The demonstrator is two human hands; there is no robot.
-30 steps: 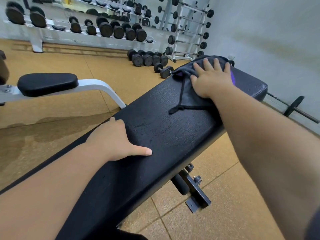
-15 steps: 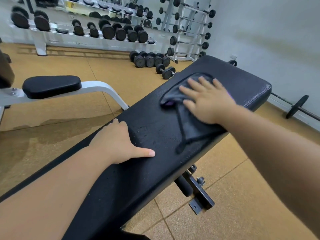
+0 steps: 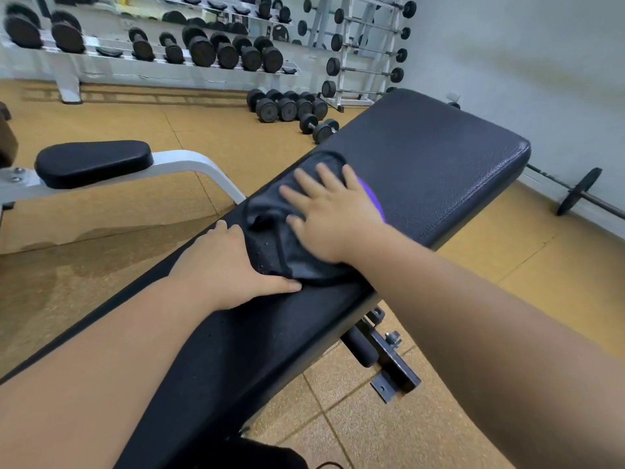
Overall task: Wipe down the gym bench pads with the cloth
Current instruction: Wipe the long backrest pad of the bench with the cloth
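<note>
A long black bench pad runs from the lower left to the upper right. A dark grey cloth with a purple patch lies bunched on its middle. My right hand presses flat on the cloth, fingers spread. My left hand rests palm down on the pad's left edge, thumb stretched out and touching the cloth's near edge. Fine droplets show on the pad beside the thumb.
A second small black pad on a white frame stands to the left. Dumbbell racks line the back wall, with loose dumbbells on the floor. A barbell lies by the right wall. The bench's steel foot sticks out below.
My right hand has dragged the cloth down the pad toward me and to the left, until it meets my left hand. The left hand has stayed in place on the pad's edge.
</note>
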